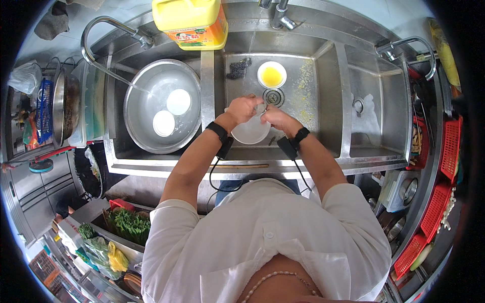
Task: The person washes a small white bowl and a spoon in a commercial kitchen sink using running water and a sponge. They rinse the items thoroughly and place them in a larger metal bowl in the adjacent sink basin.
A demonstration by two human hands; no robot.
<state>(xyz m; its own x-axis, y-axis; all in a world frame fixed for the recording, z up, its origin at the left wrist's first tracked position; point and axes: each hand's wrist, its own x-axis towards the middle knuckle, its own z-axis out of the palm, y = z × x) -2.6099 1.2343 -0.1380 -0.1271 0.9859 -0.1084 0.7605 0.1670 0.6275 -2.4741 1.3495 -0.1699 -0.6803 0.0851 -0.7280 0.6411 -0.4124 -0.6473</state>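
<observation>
My left hand (pixel 242 109) and my right hand (pixel 279 119) meet over the middle basin (pixel 235 91) of a steel sink. Their fingers close on a small pale translucent piece (pixel 260 109). Just below it is a whitish round vessel (pixel 251 131), partly covered by my hands; I cannot tell whether the two are joined. Beyond my hands, near the drain (pixel 273 97), stands a white bowl (pixel 272 74) of yellow liquid. A dark scouring pad (pixel 238 68) lies at the basin's far left, and yellow bits (pixel 304 89) are scattered along the right.
In the left basin, a running faucet (pixel 88 45) pours into a metal tub (pixel 130 128) holding water and two white dishes (pixel 178 102). A yellow detergent jug (pixel 191 28) stands on the divider's back end. Another faucet (pixel 409 43) overhangs the right basin (pixel 365 144).
</observation>
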